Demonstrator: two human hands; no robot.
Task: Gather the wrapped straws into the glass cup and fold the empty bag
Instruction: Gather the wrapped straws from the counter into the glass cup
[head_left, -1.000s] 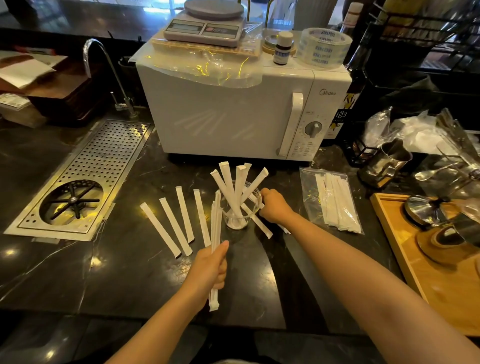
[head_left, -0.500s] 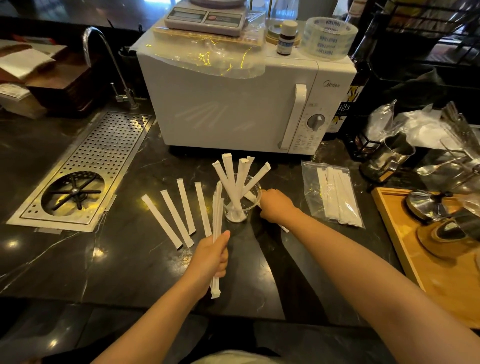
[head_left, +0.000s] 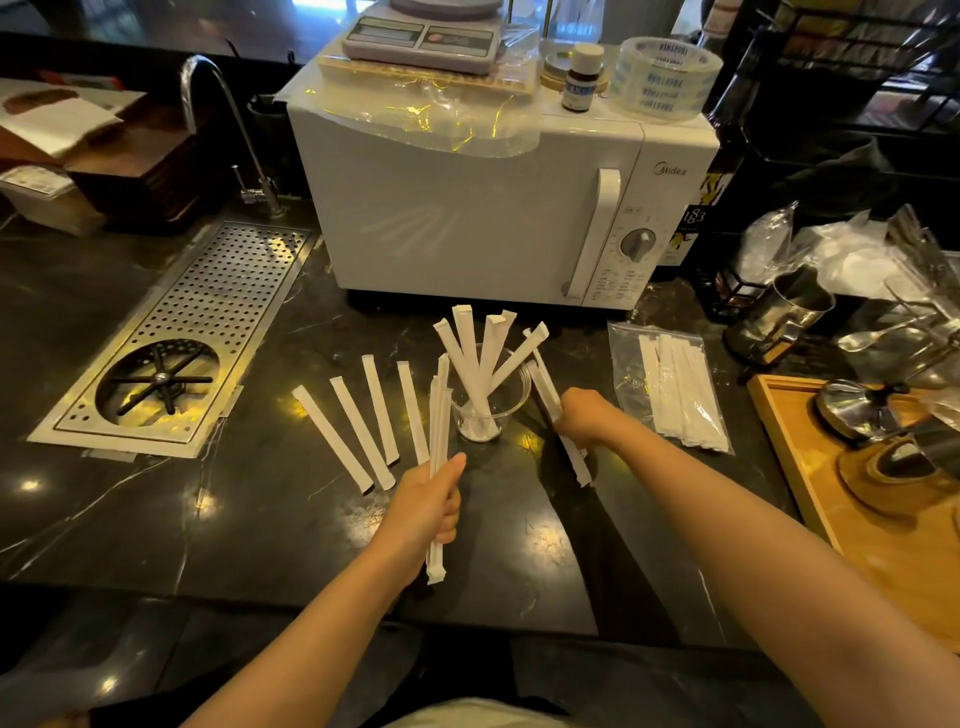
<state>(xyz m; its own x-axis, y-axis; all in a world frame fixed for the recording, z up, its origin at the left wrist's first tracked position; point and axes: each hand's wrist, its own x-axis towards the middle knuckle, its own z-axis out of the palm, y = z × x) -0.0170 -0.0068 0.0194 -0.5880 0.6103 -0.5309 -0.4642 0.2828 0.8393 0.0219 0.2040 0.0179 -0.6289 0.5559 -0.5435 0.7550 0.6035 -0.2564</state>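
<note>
The dark marble bench (head_left: 156, 519) carries everything, and the glass cup (head_left: 488, 410) near its middle serves as the landmark. Behind the cup stands a white microwave (head_left: 467, 223), with a scale (head_left: 421, 39), a small bottle (head_left: 582, 78) and a roll of clear tape (head_left: 665, 78) on its top. To the left of the cup, and well apart from it, a perforated metal drain tray (head_left: 208, 322) is set into the bench. To the right of the cup, at the bench's edge, lies a wooden tray (head_left: 810, 493). Between that tray and the cup lies a clear plastic bag (head_left: 623, 364), flat on the bench with several wrapped straws (head_left: 680, 400) still inside it. The cup itself stands upright and holds five or so wrapped straws fanned out above its rim (head_left: 478, 358). Just left of the cup, four loose straws (head_left: 363, 431) lie side by side on the bench, apart from one another. In front of the cup, the left hand (head_left: 431, 509) has its fingers closed around a bundle of straws (head_left: 439, 410) held nearly upright, the top ends beside the cup's left wall. Just right of the cup, the right hand (head_left: 582, 415) has its fingers clamped on another straw (head_left: 571, 457) that slants past the cup's right side.
</note>
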